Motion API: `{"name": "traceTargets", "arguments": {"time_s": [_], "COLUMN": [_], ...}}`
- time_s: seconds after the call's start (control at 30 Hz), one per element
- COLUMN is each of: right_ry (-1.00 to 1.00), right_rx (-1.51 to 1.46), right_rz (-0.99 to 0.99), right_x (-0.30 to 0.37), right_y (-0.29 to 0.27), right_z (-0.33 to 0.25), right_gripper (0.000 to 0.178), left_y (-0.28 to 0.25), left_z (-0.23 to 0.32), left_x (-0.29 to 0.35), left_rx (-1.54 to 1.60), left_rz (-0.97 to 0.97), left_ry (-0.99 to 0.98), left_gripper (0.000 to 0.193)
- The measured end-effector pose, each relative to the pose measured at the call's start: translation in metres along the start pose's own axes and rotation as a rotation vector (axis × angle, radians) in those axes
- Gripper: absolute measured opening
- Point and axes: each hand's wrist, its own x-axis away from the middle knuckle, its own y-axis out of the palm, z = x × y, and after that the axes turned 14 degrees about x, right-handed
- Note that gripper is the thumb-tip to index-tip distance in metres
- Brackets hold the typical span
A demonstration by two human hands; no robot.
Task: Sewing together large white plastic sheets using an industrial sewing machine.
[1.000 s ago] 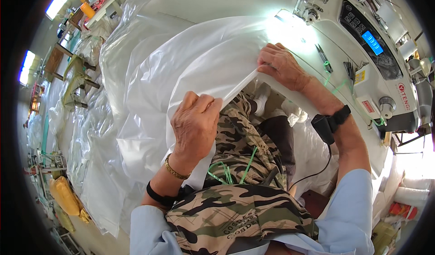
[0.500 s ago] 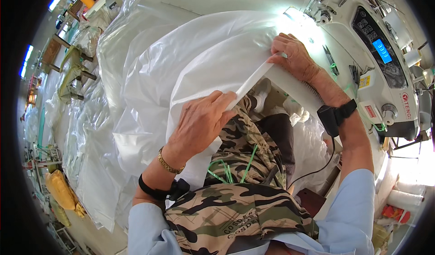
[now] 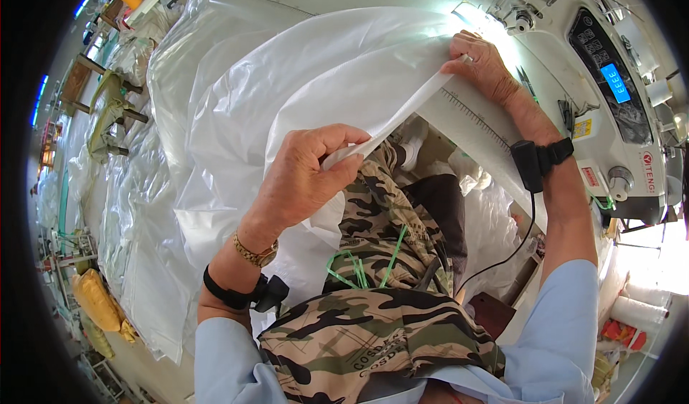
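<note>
A large sheet of white woven plastic fabric [image 3: 308, 81] spreads over the machine table and hangs toward my lap. Its folded edge runs taut between my two hands. My left hand [image 3: 308, 171] pinches this edge between thumb and fingers, above my camouflage apron [image 3: 387, 332]. Farther off and to the right, my right hand [image 3: 482, 63] grips the other end of the edge, beside the lit needle area of a sewing machine [image 3: 610, 81]. The machine's needle is lost in the glare.
Thread snips [image 3: 527, 85] lie on the table behind my right wrist. A ruler scale [image 3: 474, 110] marks the table's front edge. Heaps of clear and white plastic sheeting [image 3: 129, 224] lie at left, near a wooden stool [image 3: 115, 117]. White thread cones [image 3: 642, 311] stand at lower right.
My right hand has moved slightly right and farther away, drawing the edge along. My left hand has gone from lying flat on the fabric to pinching its edge. More of the ruler scale shows.
</note>
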Motion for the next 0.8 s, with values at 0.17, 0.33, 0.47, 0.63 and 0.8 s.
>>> {"name": "traceTargets", "arguments": {"time_s": [0.17, 0.33, 0.47, 0.63, 0.8], "right_ry": [0.01, 0.123, 0.138, 0.172, 0.163], "right_rx": [0.06, 0.009, 0.003, -0.031, 0.384], "right_rz": [-0.028, -0.075, -0.079, -0.069, 0.094], "right_x": [-0.003, -0.003, -0.002, -0.002, 0.004], "right_y": [-0.001, 0.002, 0.001, 0.004, 0.005], "right_z": [0.012, 0.012, 0.014, 0.014, 0.003], "right_gripper": [0.036, 0.028, 0.026, 0.024, 0.033], "left_y": [-0.004, -0.007, -0.008, 0.002, 0.024], "left_z": [-0.003, -0.001, -0.003, -0.017, -0.036], "left_x": [-0.002, -0.001, -0.001, 0.006, 0.007], "left_rx": [0.019, 0.056, -0.012, -0.072, -0.195], "left_rz": [-0.007, 0.006, -0.011, -0.055, -0.145], "left_ry": [-0.006, -0.056, -0.009, 0.042, 0.296], "left_gripper": [0.02, 0.019, 0.019, 0.021, 0.023]}}
